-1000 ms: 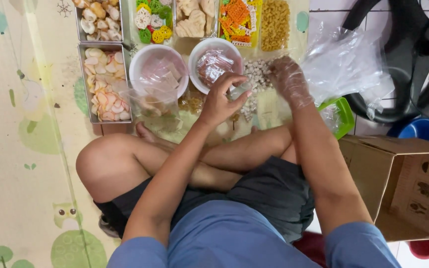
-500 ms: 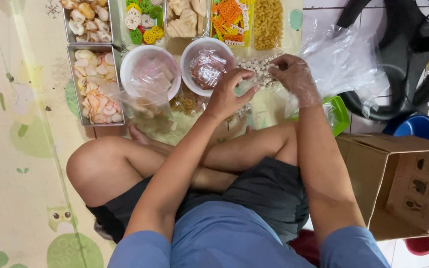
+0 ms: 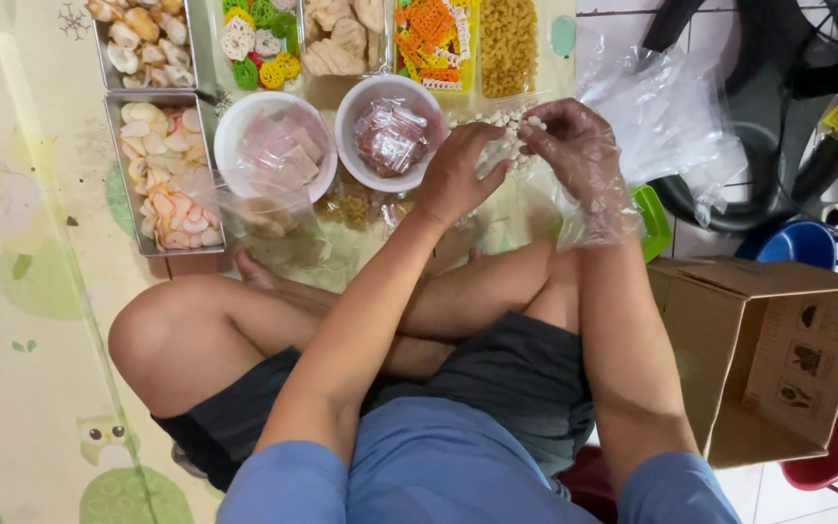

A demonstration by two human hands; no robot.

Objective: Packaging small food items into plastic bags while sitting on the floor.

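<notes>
**Two hands met over a heap of small white crackers**

The bare left hand was curled, its fingertips pinched on a small clear plastic bag at the edge of the heap of small white pellet-shaped crackers; the right hand, covered by a loose transparent plastic glove, hovered just beside it with fingers bent inward over the same heap; whether those fingers held any crackers could not be told. Just left of the pinch stood a round white bowl of small red-brown sachets; further left, a second round white bowl holding pale pink sachets. Beyond both hands lay a clear bag of yellow curled crackers and a tray of orange lattice crackers. Right of the gloved hand a crumpled clear plastic sheet spread out; below it showed a green plastic basket rim; an open brown cardboard box sat well apart, near the right arm.
</notes>
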